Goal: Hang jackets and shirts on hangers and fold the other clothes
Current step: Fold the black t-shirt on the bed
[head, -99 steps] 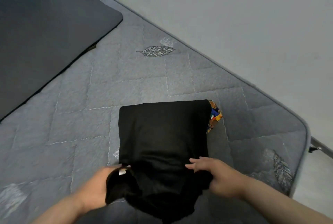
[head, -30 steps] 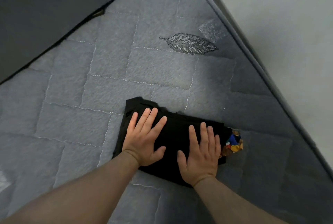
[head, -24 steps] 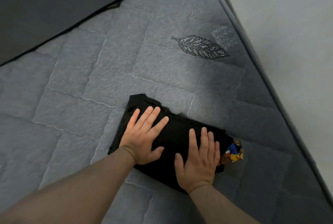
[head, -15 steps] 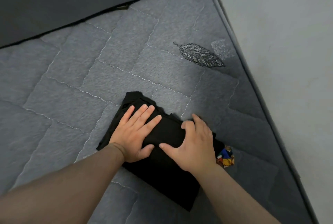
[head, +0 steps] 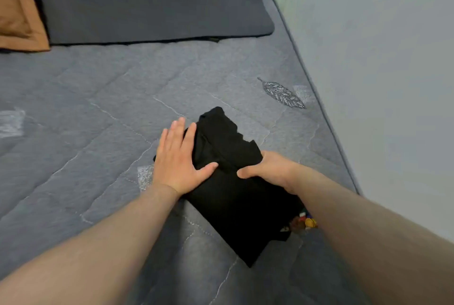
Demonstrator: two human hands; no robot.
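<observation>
Hands worked the folded black garment [head: 235, 196] on the grey mattress [head: 98, 120]: left hand [head: 179, 159] lay flat, fingers spread, on its left edge; right hand [head: 270, 169] gripped its middle fold.

Right hand [head: 270, 169] fingers curled out of sight behind black garment [head: 235, 206]. Colourful print [head: 303, 221] mostly hidden under forearm. Orange fabric [head: 17, 10] cropped at left edge.

Both bare forearms reach forward. The left hand [head: 178, 161] lies flat, fingers spread and extended; the right hand [head: 269, 169] is curled, fingers tucked under, thumb pointing left.
</observation>
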